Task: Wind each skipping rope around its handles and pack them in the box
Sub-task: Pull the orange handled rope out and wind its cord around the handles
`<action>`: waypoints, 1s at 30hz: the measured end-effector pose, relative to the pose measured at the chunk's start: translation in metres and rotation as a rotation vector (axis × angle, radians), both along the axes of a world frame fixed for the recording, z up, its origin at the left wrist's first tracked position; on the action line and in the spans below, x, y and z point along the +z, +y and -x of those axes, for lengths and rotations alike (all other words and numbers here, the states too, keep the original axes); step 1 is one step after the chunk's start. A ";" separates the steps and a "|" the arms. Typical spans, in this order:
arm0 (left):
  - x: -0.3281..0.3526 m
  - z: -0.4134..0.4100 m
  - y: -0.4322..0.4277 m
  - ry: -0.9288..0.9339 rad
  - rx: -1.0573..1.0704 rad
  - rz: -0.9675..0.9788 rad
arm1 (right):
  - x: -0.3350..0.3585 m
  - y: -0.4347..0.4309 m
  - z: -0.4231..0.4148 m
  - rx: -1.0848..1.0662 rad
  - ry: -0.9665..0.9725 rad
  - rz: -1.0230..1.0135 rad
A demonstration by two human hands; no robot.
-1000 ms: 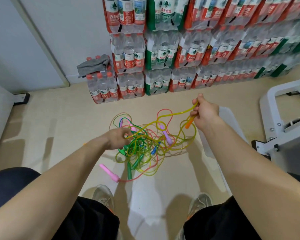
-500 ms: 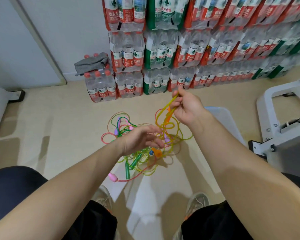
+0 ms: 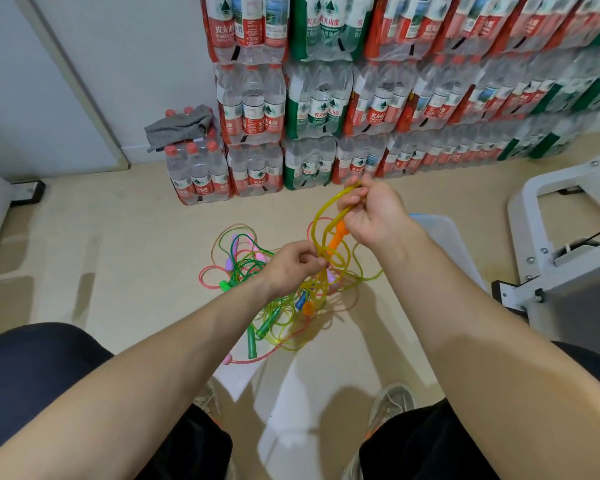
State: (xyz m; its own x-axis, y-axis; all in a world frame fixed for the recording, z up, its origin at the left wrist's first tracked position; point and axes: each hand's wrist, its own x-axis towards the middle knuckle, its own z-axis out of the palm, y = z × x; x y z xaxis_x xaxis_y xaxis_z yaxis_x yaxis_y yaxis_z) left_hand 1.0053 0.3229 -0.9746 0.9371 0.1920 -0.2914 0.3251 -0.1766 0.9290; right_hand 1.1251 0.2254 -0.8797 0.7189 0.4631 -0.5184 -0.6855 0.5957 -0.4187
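We reach in from the bottom of the frame, our left forearm from the lower left and our right forearm from the lower right. Our right hand is the higher one, just right of centre, with its fingers curled round the yellow rope. Our left hand, below and to its left, pinches that rope between thumb and fingertips.

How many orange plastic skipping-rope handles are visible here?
2. One orange plastic handle sticks out below the right hand, which grips it; the other lies in the rope tangle on the floor, near a blue handle. The tangle may hide more.
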 end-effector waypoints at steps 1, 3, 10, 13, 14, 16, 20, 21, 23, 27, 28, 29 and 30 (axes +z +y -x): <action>0.002 0.001 0.000 -0.009 0.008 0.007 | 0.003 -0.002 -0.003 -0.046 -0.013 0.020; 0.006 0.004 0.001 -0.015 0.069 0.069 | 0.008 -0.008 -0.009 -0.110 -0.054 0.085; 0.041 0.005 0.056 -0.083 0.190 -0.084 | 0.009 -0.026 -0.028 -0.249 -0.165 0.421; 0.060 0.009 0.081 -0.015 0.052 -0.375 | 0.007 -0.033 -0.038 -0.313 -0.172 0.450; 0.061 0.011 0.088 0.024 0.002 -0.503 | 0.007 -0.035 -0.042 -0.334 -0.170 0.448; 0.056 0.017 0.097 0.114 -0.067 -0.689 | 0.010 -0.037 -0.049 -0.368 -0.170 0.453; 0.038 0.024 0.098 0.275 -0.069 -0.777 | 0.021 -0.035 -0.055 -0.384 -0.173 0.419; 0.036 0.024 0.095 0.281 -0.036 -0.703 | 0.022 -0.034 -0.056 -0.361 -0.172 0.406; 0.035 0.023 0.090 0.259 0.035 -0.518 | 0.023 -0.031 -0.053 -0.276 -0.187 0.386; 0.052 0.016 0.082 0.168 0.124 -0.401 | 0.017 -0.026 -0.036 -0.100 -0.260 0.484; 0.059 0.014 0.081 0.135 0.166 -0.362 | 0.014 -0.024 -0.030 -0.059 -0.281 0.523; 0.065 0.011 0.081 0.099 0.210 -0.292 | 0.010 -0.023 -0.024 -0.014 -0.300 0.558; 0.070 0.008 0.081 0.067 0.247 -0.203 | 0.006 -0.021 -0.018 0.040 -0.313 0.592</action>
State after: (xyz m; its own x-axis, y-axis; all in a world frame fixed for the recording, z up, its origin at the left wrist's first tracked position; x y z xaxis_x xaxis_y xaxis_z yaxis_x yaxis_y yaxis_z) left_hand 0.9970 0.4035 -0.9048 0.8348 0.4719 -0.2837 0.4407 -0.2639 0.8580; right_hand 1.1429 0.2046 -0.8734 0.8650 0.1940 -0.4628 -0.4952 0.1810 -0.8497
